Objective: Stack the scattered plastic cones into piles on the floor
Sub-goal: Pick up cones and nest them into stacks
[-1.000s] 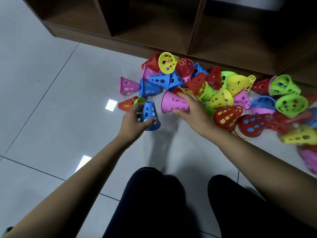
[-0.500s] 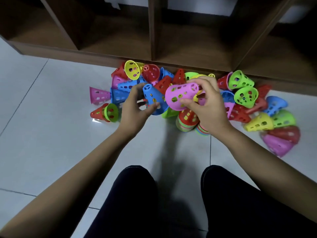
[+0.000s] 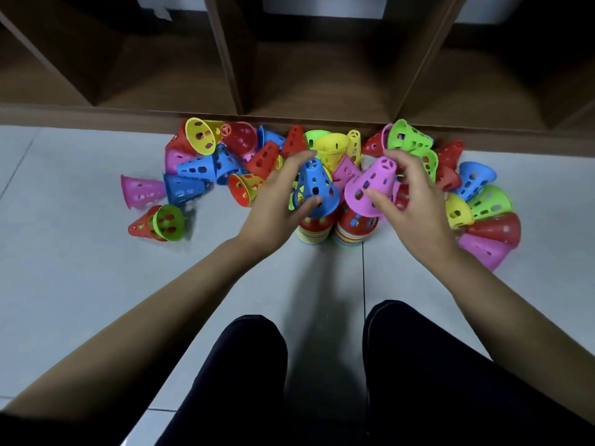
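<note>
Kneeling on a pale tiled floor [image 3: 80, 284], dark-trousered knees [image 3: 251, 365] at the bottom of the view. Gripping a blue cone [image 3: 315, 183] in the left hand [image 3: 273, 204], thumb across the wide rim and fingers behind, narrow end up, directly over the left pile [image 3: 314, 233]; impossible to tell whether seated on it. Pinching a pink cone [image 3: 370, 185] in the right hand [image 3: 410, 201], thumb in front and fingers curled behind, tilted, with the wide mouth over the right pile [image 3: 354, 231]. Two upright piles just beside each other, each topped with red over many-coloured nested rims. Behind and to both sides, a loose heap of cones [image 3: 199, 169] on their sides against the foot of a wooden shelf unit [image 3: 231, 75], its open-fronted compartments deep in shadow. At far left, a little apart from the heap, a green cone [image 3: 169, 220] nested mouth-out inside a red cone [image 3: 140, 226], near a lone pink cone [image 3: 141, 191] on its side.
</note>
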